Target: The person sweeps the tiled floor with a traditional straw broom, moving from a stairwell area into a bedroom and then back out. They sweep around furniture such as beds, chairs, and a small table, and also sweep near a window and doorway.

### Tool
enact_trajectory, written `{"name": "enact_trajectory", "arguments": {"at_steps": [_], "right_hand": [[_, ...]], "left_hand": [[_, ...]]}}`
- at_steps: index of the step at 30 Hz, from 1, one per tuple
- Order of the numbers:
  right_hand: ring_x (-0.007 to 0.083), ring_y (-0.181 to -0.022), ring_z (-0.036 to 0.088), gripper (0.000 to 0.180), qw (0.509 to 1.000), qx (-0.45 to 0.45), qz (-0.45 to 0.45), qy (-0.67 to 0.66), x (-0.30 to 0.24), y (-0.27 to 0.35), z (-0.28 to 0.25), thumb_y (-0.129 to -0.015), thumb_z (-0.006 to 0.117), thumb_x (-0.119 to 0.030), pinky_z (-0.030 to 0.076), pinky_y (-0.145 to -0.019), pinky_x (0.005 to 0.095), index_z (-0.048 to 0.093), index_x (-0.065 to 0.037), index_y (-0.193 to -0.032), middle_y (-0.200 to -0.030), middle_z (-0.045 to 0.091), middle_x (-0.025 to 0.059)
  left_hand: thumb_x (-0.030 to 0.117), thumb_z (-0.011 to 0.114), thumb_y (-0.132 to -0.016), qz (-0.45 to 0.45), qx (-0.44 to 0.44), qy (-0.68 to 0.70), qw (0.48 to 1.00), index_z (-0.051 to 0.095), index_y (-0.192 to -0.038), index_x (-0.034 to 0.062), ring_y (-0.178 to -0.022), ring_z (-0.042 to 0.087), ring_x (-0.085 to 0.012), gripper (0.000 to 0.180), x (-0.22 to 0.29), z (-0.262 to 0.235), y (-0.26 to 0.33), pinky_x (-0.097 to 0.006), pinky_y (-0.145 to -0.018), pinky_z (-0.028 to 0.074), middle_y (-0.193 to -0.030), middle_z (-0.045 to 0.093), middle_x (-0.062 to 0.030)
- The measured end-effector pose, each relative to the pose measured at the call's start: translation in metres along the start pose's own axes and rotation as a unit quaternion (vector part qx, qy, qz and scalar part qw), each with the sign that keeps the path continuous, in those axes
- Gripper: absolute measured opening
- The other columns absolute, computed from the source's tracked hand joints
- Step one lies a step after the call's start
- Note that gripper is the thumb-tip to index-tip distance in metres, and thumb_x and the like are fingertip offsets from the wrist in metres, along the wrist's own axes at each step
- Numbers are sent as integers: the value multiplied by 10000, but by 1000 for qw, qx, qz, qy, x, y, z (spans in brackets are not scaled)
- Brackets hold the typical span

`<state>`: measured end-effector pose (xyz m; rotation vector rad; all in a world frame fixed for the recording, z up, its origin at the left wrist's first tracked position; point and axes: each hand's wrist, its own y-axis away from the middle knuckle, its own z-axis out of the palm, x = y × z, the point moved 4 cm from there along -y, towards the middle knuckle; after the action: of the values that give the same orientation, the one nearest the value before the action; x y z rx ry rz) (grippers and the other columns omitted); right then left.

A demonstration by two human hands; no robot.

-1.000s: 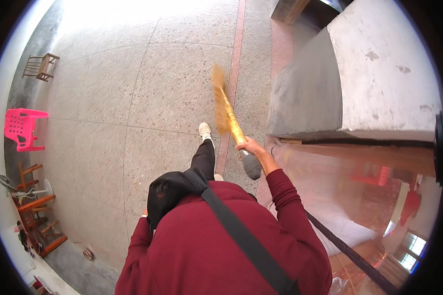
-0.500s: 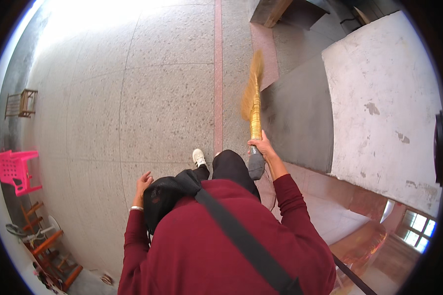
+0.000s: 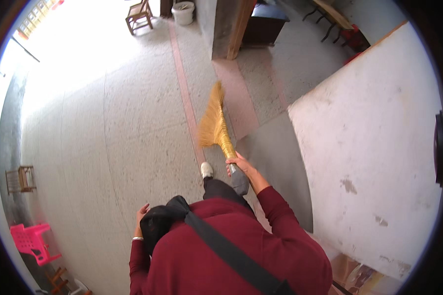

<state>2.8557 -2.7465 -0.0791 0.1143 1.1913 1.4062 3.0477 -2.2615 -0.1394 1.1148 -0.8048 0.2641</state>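
In the head view, the person's right hand (image 3: 239, 163) sits just below the centre of the frame, its fingers closed around the handle of a straw broom (image 3: 214, 123). The broom's golden bristle head fans upward and slightly left from the hand, toward the upper middle of the frame, lying over the speckled grey terrazzo floor (image 3: 108, 137) close beside a pale red strip (image 3: 184, 93) that runs up the floor. The grey lower end of the broom's handle pokes out below the fist, near the person's dark trouser leg.

The left hand (image 3: 142, 214) is at the lower left of centre, beside a black bag (image 3: 157, 223) worn at the person's front; a thin bracelet shows at the wrist. Its fingers look loosely curled and it holds nothing that can be seen, though whether it touches the bag cannot be told. A dark strap (image 3: 231, 253) crosses the maroon sweater (image 3: 221, 260) that fills the lower middle of the frame. One white shoe (image 3: 206, 170) rests on the floor just left of the right hand.

A large whitewashed wall (image 3: 369, 162) fills the right side. At the top, a wooden chair (image 3: 139, 14) and a white bucket (image 3: 184, 12) stand well apart from the broom. At the left edge is a small wooden stool (image 3: 20, 179), with a pink plastic chair (image 3: 32, 242) below it.
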Motion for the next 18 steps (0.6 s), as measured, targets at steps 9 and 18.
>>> {"name": "enact_trajectory", "arguments": {"at_steps": [9,18], "right_hand": [[241,-524,530,674,952,220,-170,-125,-107,-56,-18,-647,612,17,482,-439,376,246,-111,-1199,-817,487,134],[212,-668,544,679,932,292,-42,-208,-188,-152,-43,-601,654,-25,468,-508,342,295,-24,-1177,-879,503,144]], "left_hand": [[66,560,-823,100,-103,-152,978,410,-1222,-16,-820,583,-150,434,144,142,-103,-270,-727,485,-953,598,-100],[31,539,-817,4,-195,-166,967,315,-1277,-19,-881,578,-194,514,194,173,-318,-295,-775,476,-1011,577,-137]]}}
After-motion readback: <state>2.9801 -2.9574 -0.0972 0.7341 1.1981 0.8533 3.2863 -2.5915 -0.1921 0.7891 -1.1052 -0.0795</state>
